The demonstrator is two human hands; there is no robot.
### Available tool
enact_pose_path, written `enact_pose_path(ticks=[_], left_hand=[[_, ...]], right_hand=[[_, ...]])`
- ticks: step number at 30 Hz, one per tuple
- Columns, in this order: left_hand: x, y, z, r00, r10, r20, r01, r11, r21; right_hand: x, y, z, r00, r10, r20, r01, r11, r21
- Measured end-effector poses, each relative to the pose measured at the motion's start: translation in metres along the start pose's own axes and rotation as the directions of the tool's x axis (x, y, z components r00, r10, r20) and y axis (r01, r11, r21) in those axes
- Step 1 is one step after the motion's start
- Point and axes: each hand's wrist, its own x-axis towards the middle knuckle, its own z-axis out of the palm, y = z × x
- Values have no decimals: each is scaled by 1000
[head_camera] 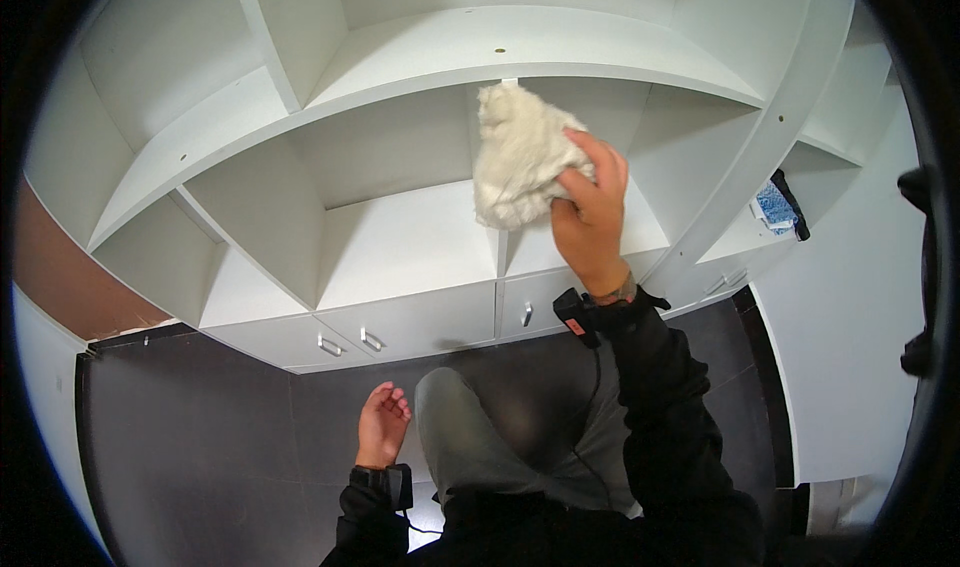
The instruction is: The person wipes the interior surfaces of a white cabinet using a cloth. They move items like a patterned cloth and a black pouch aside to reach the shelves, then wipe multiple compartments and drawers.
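My right hand [595, 207] grips a cream-coloured fluffy cloth [517, 158], fingers and thumb pressed into its right side. The cloth is raised in front of the white shelf unit [405, 237], covering part of an upright divider [501, 255] between two compartments. Whether it touches the divider, I cannot tell. Lower down, my left hand [385, 422] hangs beside my left knee with loosely curled fingers and holds nothing. It is apart from the shelving.
Below the shelves are drawer or door fronts with metal handles [373, 339]. A blue-and-white item with a black one [780, 205] lies in the right-hand compartment. A black cable [598, 387] hangs from the device [576, 317] on my right wrist. Dark tiles [217, 432] cover the floor.
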Motion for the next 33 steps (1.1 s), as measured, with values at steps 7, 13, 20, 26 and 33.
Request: enact_pose_path(ticks=[7,13,20,26,33], left_hand=[[-8,-2,8,1000,-17,-13,17,999,40],[-6,-20,17,1000,-15,5,15,998,68],[-27,-30,17,993,26,-112,-16,996,90],[-60,-42,34,974,74,-216,-73,997,13],[-126,-64,67,963,35,-267,-97,970,-222]], right_hand=[[-15,20,-36,984,148,-94,-133,980,149],[-45,31,-33,981,162,110,-190,924,331],[-98,28,-11,896,200,397,-376,817,437],[-120,23,-13,814,69,577,-414,765,493],[-74,-9,-36,634,-110,766,-515,678,524]])
